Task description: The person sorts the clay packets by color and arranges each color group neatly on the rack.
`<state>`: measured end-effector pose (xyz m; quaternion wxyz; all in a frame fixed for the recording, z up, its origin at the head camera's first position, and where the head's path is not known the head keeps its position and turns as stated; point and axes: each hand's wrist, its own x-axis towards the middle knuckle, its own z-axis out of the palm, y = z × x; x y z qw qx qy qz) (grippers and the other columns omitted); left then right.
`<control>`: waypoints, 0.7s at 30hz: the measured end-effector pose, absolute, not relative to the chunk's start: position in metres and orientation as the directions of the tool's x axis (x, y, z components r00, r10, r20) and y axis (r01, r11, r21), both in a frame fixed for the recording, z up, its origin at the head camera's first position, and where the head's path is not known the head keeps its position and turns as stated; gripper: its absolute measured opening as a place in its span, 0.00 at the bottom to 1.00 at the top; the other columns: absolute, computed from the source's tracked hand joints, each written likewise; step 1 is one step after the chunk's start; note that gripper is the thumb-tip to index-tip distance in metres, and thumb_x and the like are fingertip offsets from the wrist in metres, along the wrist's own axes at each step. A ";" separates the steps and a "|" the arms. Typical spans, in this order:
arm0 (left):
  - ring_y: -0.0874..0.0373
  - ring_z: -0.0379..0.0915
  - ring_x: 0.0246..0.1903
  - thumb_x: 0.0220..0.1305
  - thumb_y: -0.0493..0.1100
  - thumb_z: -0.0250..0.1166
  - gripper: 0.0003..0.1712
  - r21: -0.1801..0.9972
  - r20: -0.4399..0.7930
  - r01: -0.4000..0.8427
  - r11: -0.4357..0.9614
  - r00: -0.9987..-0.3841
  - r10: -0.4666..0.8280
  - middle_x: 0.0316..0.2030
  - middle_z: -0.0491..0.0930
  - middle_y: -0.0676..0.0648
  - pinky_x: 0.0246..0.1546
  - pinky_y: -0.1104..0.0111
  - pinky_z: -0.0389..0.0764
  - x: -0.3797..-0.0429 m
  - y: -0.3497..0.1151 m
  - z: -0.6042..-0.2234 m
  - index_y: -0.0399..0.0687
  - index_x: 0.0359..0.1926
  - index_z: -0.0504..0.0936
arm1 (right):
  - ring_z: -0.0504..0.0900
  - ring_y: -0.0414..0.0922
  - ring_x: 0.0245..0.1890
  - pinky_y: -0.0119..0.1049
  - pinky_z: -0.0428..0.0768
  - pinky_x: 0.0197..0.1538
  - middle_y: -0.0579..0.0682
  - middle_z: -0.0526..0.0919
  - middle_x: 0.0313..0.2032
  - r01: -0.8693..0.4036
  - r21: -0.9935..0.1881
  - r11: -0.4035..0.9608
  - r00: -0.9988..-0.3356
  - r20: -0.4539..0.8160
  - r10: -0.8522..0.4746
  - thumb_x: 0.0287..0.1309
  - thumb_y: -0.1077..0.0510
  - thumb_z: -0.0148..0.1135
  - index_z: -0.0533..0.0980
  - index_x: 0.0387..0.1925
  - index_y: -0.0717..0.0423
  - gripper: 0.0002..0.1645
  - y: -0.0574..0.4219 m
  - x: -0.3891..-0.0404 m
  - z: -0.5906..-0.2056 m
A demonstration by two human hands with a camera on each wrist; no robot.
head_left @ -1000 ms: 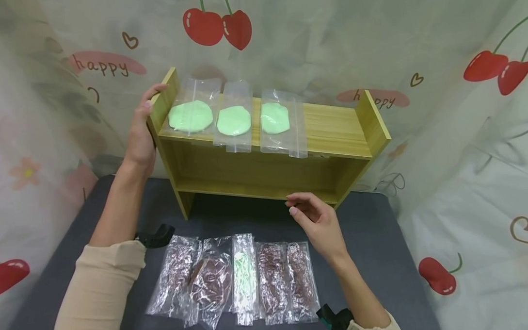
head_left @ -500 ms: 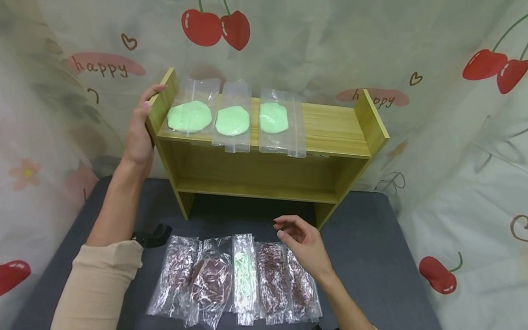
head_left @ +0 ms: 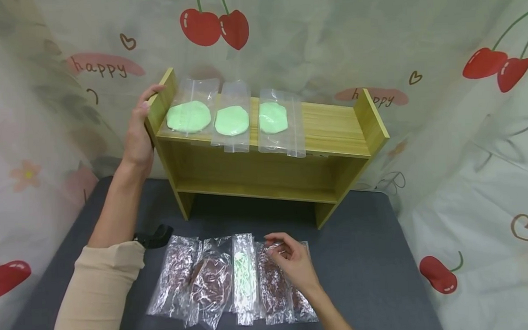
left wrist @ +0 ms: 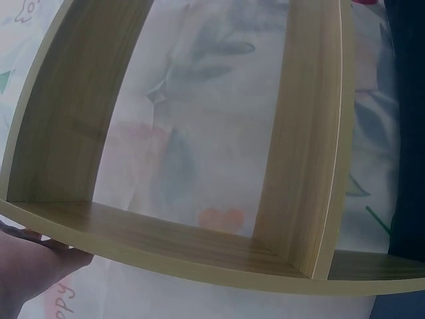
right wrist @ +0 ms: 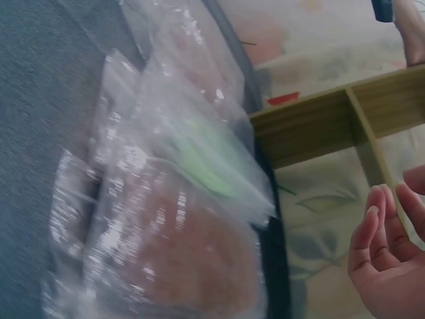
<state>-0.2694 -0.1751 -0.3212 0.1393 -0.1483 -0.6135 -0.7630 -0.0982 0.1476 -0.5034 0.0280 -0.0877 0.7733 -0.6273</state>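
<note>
My left hand [head_left: 138,135] grips the left side panel of a light wooden shelf rack [head_left: 334,133], fingers over its upper edge. In the left wrist view, that hand [left wrist: 36,269] lies against the outside of the panel. Three clear zip bags, each with a flat pale green disc, lie along the top board: a left bag [head_left: 189,117], a middle bag [head_left: 232,121] and a right bag [head_left: 273,118]. My right hand [head_left: 293,263], fingers loosely bent and holding nothing, hovers over a bag with brown contents [head_left: 275,295].
On the dark table [head_left: 372,258], more clear bags lie in a row: a bag with a brown disc [head_left: 210,283], a narrow bag with green contents [head_left: 244,277] and other brown ones. A patterned curtain [head_left: 303,47] stands close behind the rack.
My right hand has come down and left, from in front of the rack's lower board to over the brown bags. My left hand keeps its grip on the rack.
</note>
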 end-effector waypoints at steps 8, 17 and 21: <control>0.53 0.63 0.47 0.73 0.51 0.40 0.26 0.885 0.412 0.406 -0.229 -0.911 -0.022 0.58 0.63 0.42 0.46 0.66 0.64 -0.269 -0.174 -0.321 0.54 0.65 0.72 | 0.83 0.59 0.41 0.33 0.81 0.40 0.62 0.82 0.47 0.014 -0.984 0.176 -0.992 -0.036 -0.124 0.58 0.73 0.62 0.78 0.53 0.60 0.20 0.134 -0.094 -0.528; 0.53 0.62 0.48 0.73 0.52 0.40 0.26 0.886 0.410 0.403 -0.231 -0.912 -0.017 0.58 0.62 0.43 0.47 0.66 0.64 -0.270 -0.174 -0.321 0.54 0.65 0.72 | 0.84 0.58 0.42 0.33 0.82 0.41 0.61 0.82 0.49 0.059 -0.983 0.175 -0.986 -0.085 -0.145 0.58 0.68 0.65 0.76 0.56 0.61 0.23 0.125 -0.087 -0.550; 0.53 0.62 0.48 0.73 0.51 0.40 0.26 0.887 0.408 0.401 -0.230 -0.913 -0.017 0.58 0.63 0.42 0.46 0.66 0.64 -0.269 -0.175 -0.321 0.54 0.65 0.71 | 0.84 0.52 0.42 0.30 0.81 0.43 0.60 0.82 0.49 0.051 -0.973 0.224 -0.985 -0.085 -0.147 0.58 0.65 0.68 0.75 0.58 0.60 0.25 0.122 -0.084 -0.559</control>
